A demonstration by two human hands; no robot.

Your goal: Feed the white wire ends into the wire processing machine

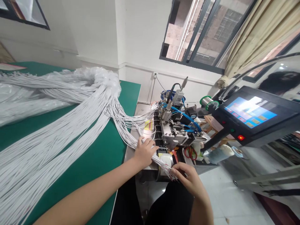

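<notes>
My left hand point(145, 153) is wrapped over a bundle of thin white wires point(126, 137) at the front of the machine, fingers bent and the palm hidden. Past that hand the bundle runs down to the right, where its reddish-tipped ends point(172, 176) fan out a little. My right hand point(189, 176) pinches at these ends with thumb and forefinger; which wires it grips is hard to make out. Beside both hands stands the wire-processing machine point(168, 128), with metal cylinders and blue hoses. Other white wires lead into its near side.
A green table point(131, 93) on the left carries long wire bundles and plastic wrap point(107, 79). At right a control screen point(250, 111) juts out on an arm. A solder wire spool point(207, 102), red-handled scissors point(190, 153) and a bluish roll point(220, 153) are near the machine.
</notes>
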